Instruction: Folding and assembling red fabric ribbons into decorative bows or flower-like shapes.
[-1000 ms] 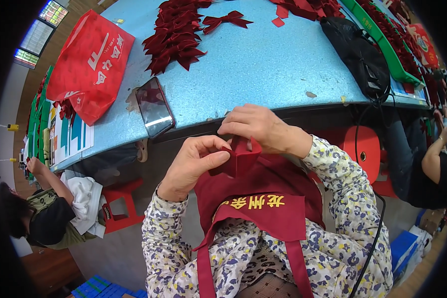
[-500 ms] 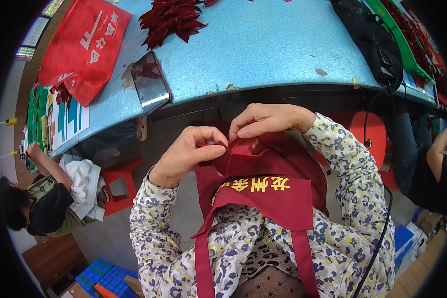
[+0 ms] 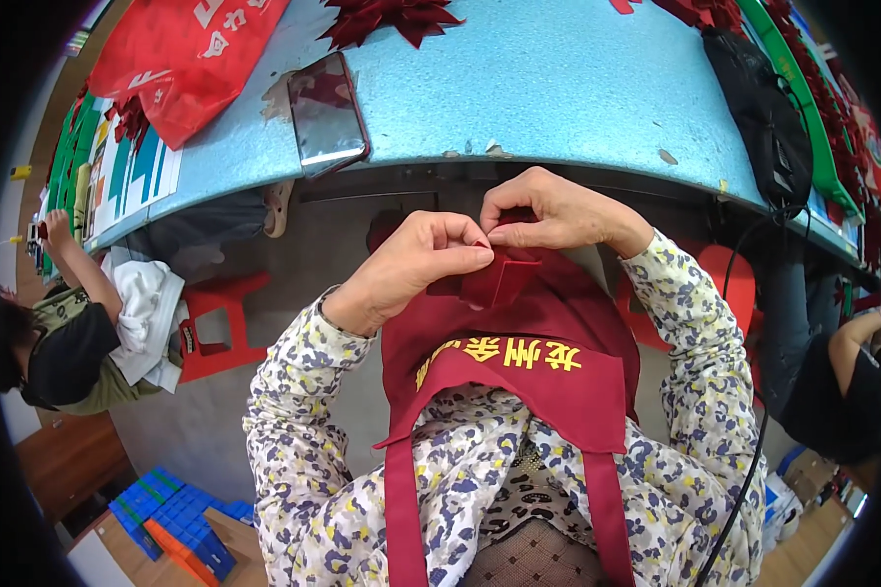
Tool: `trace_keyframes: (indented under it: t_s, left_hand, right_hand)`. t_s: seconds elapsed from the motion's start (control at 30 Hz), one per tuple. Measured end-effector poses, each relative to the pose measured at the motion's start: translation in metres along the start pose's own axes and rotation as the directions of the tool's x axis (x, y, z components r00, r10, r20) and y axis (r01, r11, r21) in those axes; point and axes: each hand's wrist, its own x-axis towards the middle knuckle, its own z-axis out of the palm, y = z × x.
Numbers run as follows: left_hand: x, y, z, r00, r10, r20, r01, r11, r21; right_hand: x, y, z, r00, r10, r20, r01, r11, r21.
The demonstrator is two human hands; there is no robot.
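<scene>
My left hand (image 3: 401, 262) and my right hand (image 3: 570, 217) meet over my lap, just in front of the table edge. Between their pinched fingertips is a small folded piece of dark red fabric (image 3: 499, 280). Its lower part hangs below the fingers against my dark red apron (image 3: 548, 396). Both thumbs press against the index fingers at its upper edge. The fingers cover part of the fold there.
A dark phone (image 3: 329, 115) lies near the edge of the blue table (image 3: 538, 93). Beyond it are pointed dark red fabric pieces (image 3: 392, 18) and a red plastic bag (image 3: 181, 73). A black bag (image 3: 759, 112) with a cable lies right. People sit at both sides; a red stool (image 3: 227, 311) stands left.
Both hands have shifted slightly up and right in the picture, with the red fabric still pinched. The fabric's folded part now hangs lower beneath the fingertips. The whole view has shifted a little.
</scene>
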Motion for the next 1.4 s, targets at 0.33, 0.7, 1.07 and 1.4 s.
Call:
trace_keyframes:
  t_s: [0.33, 0.7, 1.07, 1.4]
  left_hand:
    - [-0.002, 0.003, 0.004, 0.999, -0.015, -0.037, 0.014, 1.0, -0.023]
    - [0.009, 0.003, 0.02, 0.996, 0.052, -0.073, -0.043, 0.991, 0.124]
    - [0.017, -0.001, 0.031, 0.977, 0.124, -0.176, -0.083, 0.971, 0.223]
    - [0.01, -0.019, 0.024, 0.984, 0.042, -0.173, -0.028, 0.996, 0.084]
  right_hand:
    - [0.001, -0.008, -0.006, 0.998, 0.045, -0.049, -0.049, 0.995, -0.088]
    - [-0.012, -0.016, -0.025, 0.997, -0.052, -0.049, 0.039, 0.974, -0.223]
    - [-0.018, -0.022, -0.051, 0.99, -0.138, -0.004, 0.129, 0.937, -0.325]
    - [-0.016, -0.032, -0.045, 0.984, -0.162, -0.078, 0.117, 0.906, -0.407]
